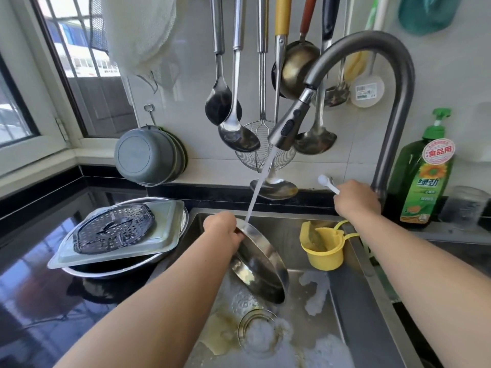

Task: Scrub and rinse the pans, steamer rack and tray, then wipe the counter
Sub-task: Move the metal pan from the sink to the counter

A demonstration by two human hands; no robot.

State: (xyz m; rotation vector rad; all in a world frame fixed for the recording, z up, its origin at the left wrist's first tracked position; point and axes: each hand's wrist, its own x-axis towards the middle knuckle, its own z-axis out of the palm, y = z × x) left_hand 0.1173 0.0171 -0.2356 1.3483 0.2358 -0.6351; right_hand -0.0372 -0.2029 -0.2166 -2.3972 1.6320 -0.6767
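Suds (316, 290) fleck steel sink (353, 296) set in glossy black counter (34, 266).

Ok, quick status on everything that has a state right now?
Faucet: running.
Pan: tilted under the stream, left hand gripping its rim.
Right hand: on the faucet handle.
Steamer rack: lying on the tray.
Sink: foamy.
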